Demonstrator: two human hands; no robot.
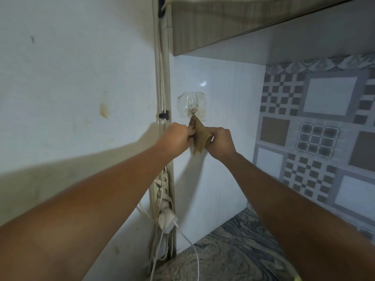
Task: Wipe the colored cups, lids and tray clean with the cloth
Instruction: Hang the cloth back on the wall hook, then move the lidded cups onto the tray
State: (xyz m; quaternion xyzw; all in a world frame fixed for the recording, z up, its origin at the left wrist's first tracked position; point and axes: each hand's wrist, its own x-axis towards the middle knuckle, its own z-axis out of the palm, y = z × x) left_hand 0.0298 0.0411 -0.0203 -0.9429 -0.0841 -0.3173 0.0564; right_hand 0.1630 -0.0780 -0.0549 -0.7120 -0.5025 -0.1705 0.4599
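Both bare forearms [81, 209] stretch in from the bottom edge. The left hand [178, 137] and right hand [220, 144] each pinch the small olive-brown cloth [199, 136] in curled fingers. Its top corner hangs on a clear adhesive wall hook [193, 112] against the white tile; the cloth is creased and droops to a point.

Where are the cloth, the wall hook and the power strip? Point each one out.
cloth [199, 139]: head view, middle of the brown fabric.
wall hook [194, 113]: head view, the metal hook on its clear pad.
power strip [162, 186]: head view, its white body beside the cables.
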